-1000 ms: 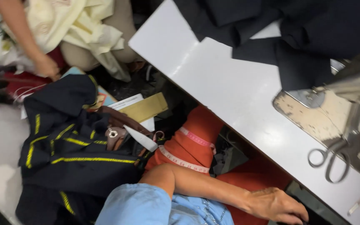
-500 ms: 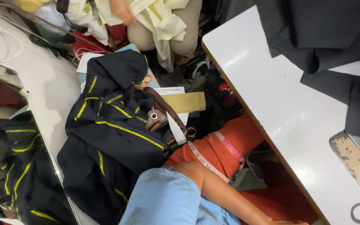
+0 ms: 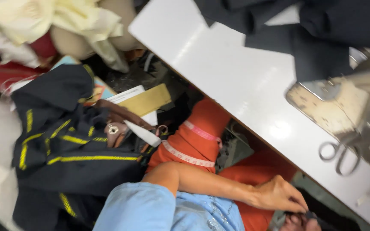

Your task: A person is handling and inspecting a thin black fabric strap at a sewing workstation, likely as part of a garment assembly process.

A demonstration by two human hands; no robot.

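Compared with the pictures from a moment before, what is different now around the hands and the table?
The view swung back right: the scissors and metal plate on the white table show again. The left hand, out of frame half a second ago, lies low on the orange lap, fingertips meeting the other hand on something small and dark. Unchanged: dark yellow-striped garment, tape measure, dark cloth.

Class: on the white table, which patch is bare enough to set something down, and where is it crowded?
The white table is bare in a broad band from its near-left corner, between the dark cloth pieces and its front edge, up to the worn metal plate. Beyond, the scissors crowd it. Left of the table, the navy yellow-trimmed garments fill everything.
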